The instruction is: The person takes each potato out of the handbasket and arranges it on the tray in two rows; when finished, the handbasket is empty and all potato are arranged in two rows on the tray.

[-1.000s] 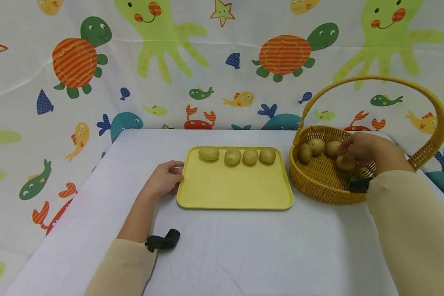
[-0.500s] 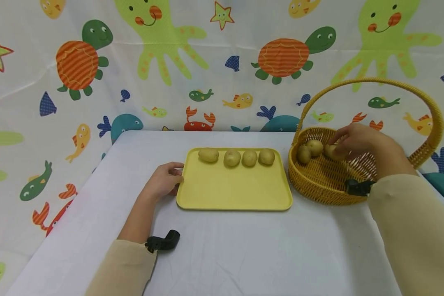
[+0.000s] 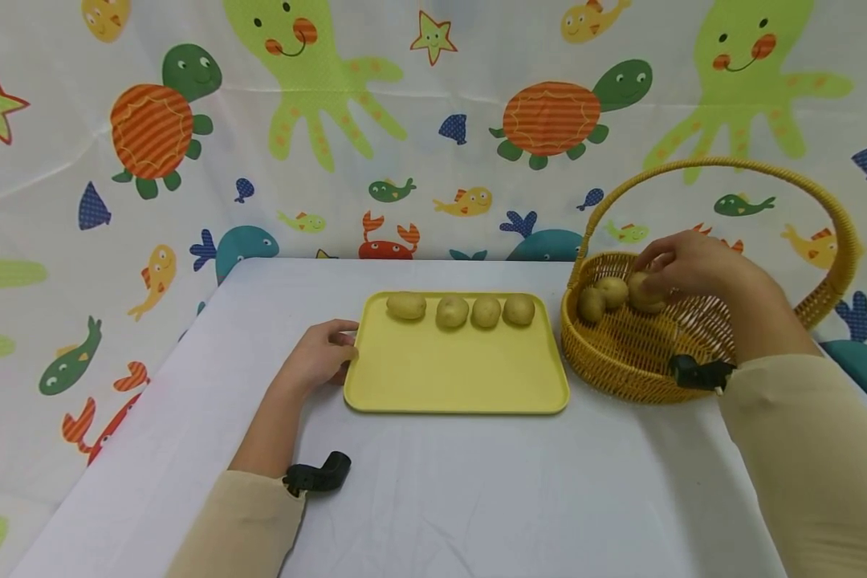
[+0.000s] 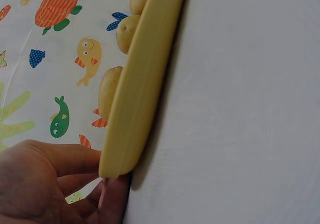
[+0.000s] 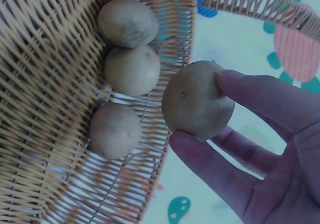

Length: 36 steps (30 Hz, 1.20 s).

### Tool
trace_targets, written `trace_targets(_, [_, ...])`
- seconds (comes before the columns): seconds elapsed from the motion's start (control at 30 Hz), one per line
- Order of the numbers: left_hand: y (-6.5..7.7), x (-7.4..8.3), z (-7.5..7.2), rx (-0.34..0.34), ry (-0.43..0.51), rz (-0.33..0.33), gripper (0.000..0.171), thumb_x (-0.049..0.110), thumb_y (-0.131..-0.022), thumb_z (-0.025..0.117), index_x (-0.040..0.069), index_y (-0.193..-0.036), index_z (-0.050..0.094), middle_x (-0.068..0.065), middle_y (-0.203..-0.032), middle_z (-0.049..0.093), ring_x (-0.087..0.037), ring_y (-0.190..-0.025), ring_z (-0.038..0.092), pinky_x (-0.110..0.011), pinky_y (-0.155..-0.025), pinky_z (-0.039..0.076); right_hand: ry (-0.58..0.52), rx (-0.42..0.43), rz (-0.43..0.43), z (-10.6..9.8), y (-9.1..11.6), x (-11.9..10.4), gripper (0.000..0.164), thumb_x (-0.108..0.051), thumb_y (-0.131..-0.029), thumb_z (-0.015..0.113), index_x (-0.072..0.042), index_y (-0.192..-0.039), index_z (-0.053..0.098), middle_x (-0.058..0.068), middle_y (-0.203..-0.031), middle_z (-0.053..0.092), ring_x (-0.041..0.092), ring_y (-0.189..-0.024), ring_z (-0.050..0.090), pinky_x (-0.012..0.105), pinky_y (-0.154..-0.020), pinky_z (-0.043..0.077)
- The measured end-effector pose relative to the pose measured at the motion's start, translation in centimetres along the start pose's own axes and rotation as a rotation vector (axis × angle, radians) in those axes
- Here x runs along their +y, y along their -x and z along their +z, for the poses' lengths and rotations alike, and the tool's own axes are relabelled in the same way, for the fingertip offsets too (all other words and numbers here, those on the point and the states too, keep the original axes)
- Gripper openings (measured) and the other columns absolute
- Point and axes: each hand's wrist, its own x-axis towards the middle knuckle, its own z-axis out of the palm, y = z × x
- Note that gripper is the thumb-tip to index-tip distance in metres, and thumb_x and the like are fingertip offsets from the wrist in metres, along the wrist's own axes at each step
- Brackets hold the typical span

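Observation:
My right hand (image 3: pixel 694 261) pinches a potato (image 5: pixel 197 99) between thumb and fingers, above the inside of the wicker basket (image 3: pixel 621 385). Three more potatoes lie in that basket; in the right wrist view one (image 5: pixel 116 130) is nearest the held one's lower left. In the head view the hand partly covers the held potato. My left hand (image 3: pixel 318 353) grips the left edge of a yellow tray (image 3: pixel 455 369), its digits on either side of the rim in the left wrist view. Several potatoes (image 3: pixel 452 311) sit in a row along the tray's far side.
The basket's tall arched handle (image 3: pixel 730 164) rises over my right forearm. Under everything is a white-covered table (image 3: pixel 462 490), with a sea-animal print cloth (image 3: pixel 419 96) hanging behind it. A black wrist camera (image 3: pixel 318 474) is strapped to my left wrist.
My right hand has risen slightly and shifted toward the back left of the basket with the potato. The left hand stays at the tray's edge. The head view has tilted a little.

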Motion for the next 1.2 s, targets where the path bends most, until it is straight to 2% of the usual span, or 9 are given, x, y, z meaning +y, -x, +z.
trace_targets(0.23, [0.0,0.0,0.0,0.002,-0.006,0.005,0.055,0.008,-0.1,0.056,0.01,-0.154,0.046,-0.017,-0.135,0.053,-0.027,-0.104,0.062,-0.029,-0.074,0.06,-0.019,0.019,-0.007,0.3,0.6,-1.1,0.051,-0.023,-0.091,0.075,0.001,-0.135,0.062,0.025,-0.122,0.064,0.025,-0.086,0.072,0.044,-0.079,0.061])
trace_targets(0.57, [-0.1,-0.1,0.0,0.0,-0.008,0.008,0.056,0.008,-0.1,0.056,0.009,-0.155,0.045,-0.017,-0.134,0.053,-0.026,-0.103,0.061,-0.029,-0.073,0.06,-0.073,0.014,0.003,1.0,1.1,-2.0,0.052,-0.025,-0.094,0.073,0.0,-0.138,0.06,0.019,-0.123,0.063,0.023,-0.095,0.067,0.039,-0.079,0.061])
trace_targets(0.93, [0.0,-0.1,-0.1,0.005,-0.003,0.011,0.056,0.008,-0.1,0.056,0.009,-0.154,0.045,-0.017,-0.133,0.054,-0.026,-0.102,0.062,-0.029,-0.072,0.06,-0.096,0.016,0.008,1.6,1.5,-3.6,0.056,-0.03,-0.091,0.079,-0.003,-0.137,0.062,0.018,-0.123,0.061,0.023,-0.091,0.071,0.037,-0.078,0.062])
trace_targets(1.2, [0.1,-0.1,0.0,0.002,-0.002,0.01,0.055,0.008,-0.1,0.055,0.009,-0.154,0.045,-0.017,-0.134,0.053,-0.026,-0.103,0.061,-0.029,-0.073,0.06,-0.122,0.008,-0.013,2.4,1.8,-4.8,0.053,-0.029,-0.09,0.08,-0.006,-0.136,0.064,0.017,-0.129,0.062,0.024,-0.1,0.065,0.035,-0.079,0.06])
